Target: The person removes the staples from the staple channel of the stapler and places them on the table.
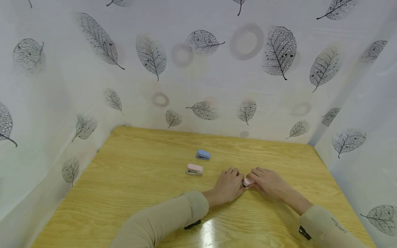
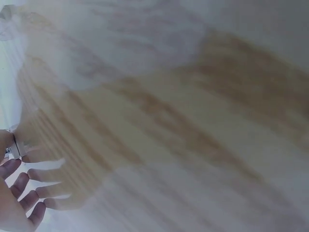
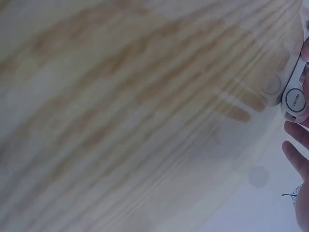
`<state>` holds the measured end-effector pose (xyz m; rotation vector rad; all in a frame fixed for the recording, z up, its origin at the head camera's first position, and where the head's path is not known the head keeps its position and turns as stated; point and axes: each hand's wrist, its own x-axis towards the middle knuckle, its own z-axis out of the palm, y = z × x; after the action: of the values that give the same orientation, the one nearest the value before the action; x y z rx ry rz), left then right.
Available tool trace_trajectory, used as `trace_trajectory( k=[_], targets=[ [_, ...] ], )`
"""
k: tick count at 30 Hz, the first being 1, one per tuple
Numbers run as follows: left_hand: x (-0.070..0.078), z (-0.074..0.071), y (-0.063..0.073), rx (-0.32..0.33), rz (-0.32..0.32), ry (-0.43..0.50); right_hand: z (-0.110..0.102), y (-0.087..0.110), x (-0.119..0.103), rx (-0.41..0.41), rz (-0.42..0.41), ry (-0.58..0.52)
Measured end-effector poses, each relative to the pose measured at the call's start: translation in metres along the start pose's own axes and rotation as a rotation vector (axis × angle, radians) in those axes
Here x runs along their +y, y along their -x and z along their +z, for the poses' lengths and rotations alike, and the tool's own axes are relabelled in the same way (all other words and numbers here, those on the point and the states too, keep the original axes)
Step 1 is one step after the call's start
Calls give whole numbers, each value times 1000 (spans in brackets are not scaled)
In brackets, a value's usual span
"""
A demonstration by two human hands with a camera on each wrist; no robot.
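Pinching 1 pink stapler (image 1: 248, 182) at opposite ends — left hand (image 1: 228, 186), right hand (image 1: 270, 183), stapler between.

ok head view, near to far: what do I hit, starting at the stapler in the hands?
Held pink stapler → loose pink stapler → blue stapler → leaf-print backdrop. Left hand and right hand overlap the held stapler in depth, so left out.

— Which colours?
— Rear stapler (image 1: 203, 154) is finished in blue; front stapler (image 1: 194, 168) and held stapler (image 1: 247, 182), in pink and white.
— Patterns?
— Table (image 1: 139, 158) is grained yellow; white backdrop (image 1: 198, 82) is printed with dark leaves (image 1: 280, 51).
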<state>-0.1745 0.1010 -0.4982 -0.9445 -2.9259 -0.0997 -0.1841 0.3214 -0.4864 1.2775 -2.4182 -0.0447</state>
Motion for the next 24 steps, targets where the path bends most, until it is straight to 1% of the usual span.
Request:
trace_trajectory(
  k=[6, 10, 12, 16, 20, 24],
  targets=[
    [1, -1, 0, -12, 5, 11, 0, 5, 2, 61, 38, -38],
    [0, -2, -1, -19, 2, 17, 0, 4, 3, 57, 24, -13],
    [0, -2, 0, -21, 4, 10, 0, 4, 4, 55, 28, -18],
    [-1, -2, -1, -19, 8, 10, -4, 7, 5, 31, 70, -41],
    [-1, -2, -1, -25, 10, 20, -10, 7, 8, -34, 148, -55],
    [0, -3, -2, -27, 9, 21, -16, 7, 10, -81, 212, -62]
  ],
)
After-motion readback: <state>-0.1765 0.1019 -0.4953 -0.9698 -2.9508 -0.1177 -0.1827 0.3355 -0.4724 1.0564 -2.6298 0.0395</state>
